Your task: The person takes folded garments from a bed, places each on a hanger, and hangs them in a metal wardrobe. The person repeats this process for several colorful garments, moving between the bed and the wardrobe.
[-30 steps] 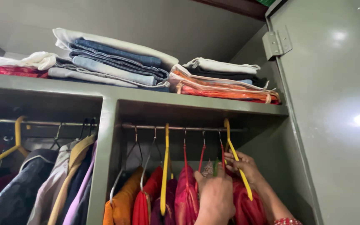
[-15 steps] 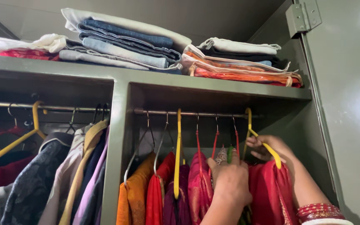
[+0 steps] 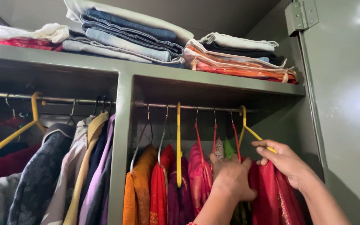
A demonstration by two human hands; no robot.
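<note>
My right hand (image 3: pixel 286 160) grips the sloping arm of a yellow hanger (image 3: pixel 247 129) that hooks over the steel rod (image 3: pixel 196 108) at the right end of the right compartment. A red garment (image 3: pixel 269 196) hangs from that hanger. My left hand (image 3: pixel 232 177) is closed on the clothes just left of it, by a red hanger (image 3: pixel 235 137) and a green cloth (image 3: pixel 228 148). Further left hang a pink garment (image 3: pixel 196 175), a purple one (image 3: pixel 175 200), a red one (image 3: pixel 158 191) and an orange one (image 3: pixel 136 187).
The green metal wardrobe has an open door (image 3: pixel 346 104) at the right and a divider post (image 3: pixel 121 146). The left compartment holds coats and shirts (image 3: pixel 63 175) on hangers. The top shelf (image 3: pixel 213 81) carries folded jeans (image 3: pixel 130 35), white cloth (image 3: pixel 42 32) and wrapped orange fabric (image 3: pixel 238 66).
My right hand has slid down and outward along the yellow hanger's arm. My left hand has dropped slightly among the clothes. The view has shifted a little upward.
</note>
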